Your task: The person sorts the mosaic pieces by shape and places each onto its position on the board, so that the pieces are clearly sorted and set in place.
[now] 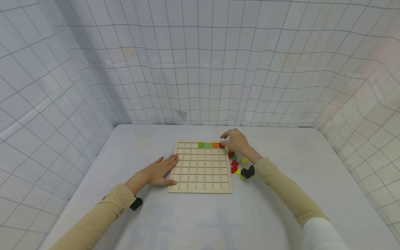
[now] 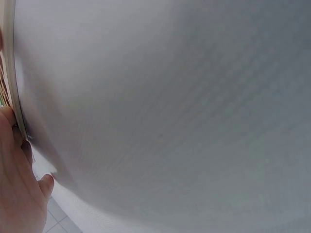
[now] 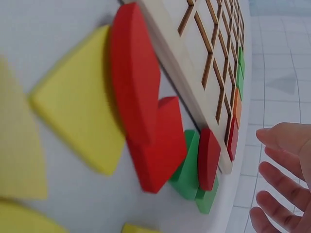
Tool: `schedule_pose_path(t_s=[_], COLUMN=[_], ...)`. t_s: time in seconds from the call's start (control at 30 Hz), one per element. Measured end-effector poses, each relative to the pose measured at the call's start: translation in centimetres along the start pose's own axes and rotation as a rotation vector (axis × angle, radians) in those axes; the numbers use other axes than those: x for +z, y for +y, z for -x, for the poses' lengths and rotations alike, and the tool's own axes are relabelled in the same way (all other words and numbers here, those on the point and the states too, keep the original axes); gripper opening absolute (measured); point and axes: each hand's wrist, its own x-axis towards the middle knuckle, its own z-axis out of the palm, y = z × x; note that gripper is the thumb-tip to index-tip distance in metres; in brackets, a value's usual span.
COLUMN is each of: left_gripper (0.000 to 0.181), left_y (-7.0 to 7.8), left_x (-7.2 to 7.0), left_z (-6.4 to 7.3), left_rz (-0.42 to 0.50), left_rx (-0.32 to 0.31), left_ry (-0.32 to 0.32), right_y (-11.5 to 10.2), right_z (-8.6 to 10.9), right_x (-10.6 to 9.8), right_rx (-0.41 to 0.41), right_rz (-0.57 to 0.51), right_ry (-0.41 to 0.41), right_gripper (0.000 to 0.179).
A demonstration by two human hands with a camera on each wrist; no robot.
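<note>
A wooden grid board [image 1: 200,190] lies flat on the white table. Along its far row sit a green tile [image 1: 201,144], a light green tile [image 1: 208,144], an orange tile [image 1: 215,145] and, in the far right corner, a red tile [image 1: 222,145]. My left hand [image 1: 158,171] rests on the board's left edge, fingers straight and thumb spread toward the near corner. Just over the red corner tile hovers my right hand [image 1: 238,141], its fingers loosely bent. In the right wrist view, nothing shows between those fingers, and the red tile [image 3: 233,139] lies in its cell.
Beside the board's right edge lie several loose pieces: a red curved piece [image 3: 133,73] leaning over a yellow piece [image 3: 80,99], another red piece [image 3: 158,150], and green pieces [image 3: 185,172] under a red one [image 3: 209,160]. A white gridded curtain [image 1: 200,97] hangs behind the table.
</note>
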Motion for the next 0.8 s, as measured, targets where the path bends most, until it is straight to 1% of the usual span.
schedule_pose_path(t_s=[0.2, 0.4, 0.6, 0.8], left_gripper=[0.097, 0.098, 0.097, 0.097], left_y=[0.0, -0.1, -0.3, -0.2], left_x=[-0.1, 0.1, 0.2, 0.2], left_z=[0.0, 0.0, -0.1, -0.1], left_rz=[0.003, 0.0, -0.005, -0.003], left_rx=[0.007, 0.006, 0.007, 0.01], left_ry=[0.003, 0.006, 0.01, 0.009], right_y=[1.0, 1.7, 2.5, 3.2], right_z=[0.7, 1.4, 2.0, 2.8], right_x=[-0.4, -0.8, -0.7, -0.7], right_rx=[0.022, 0.017, 0.035, 0.062], right_rz=[0.011, 0.009, 0.021, 0.032], right_ry=[-0.008, -0.002, -0.016, -0.033], right_gripper=[0.026, 0.026, 0.025, 0.027])
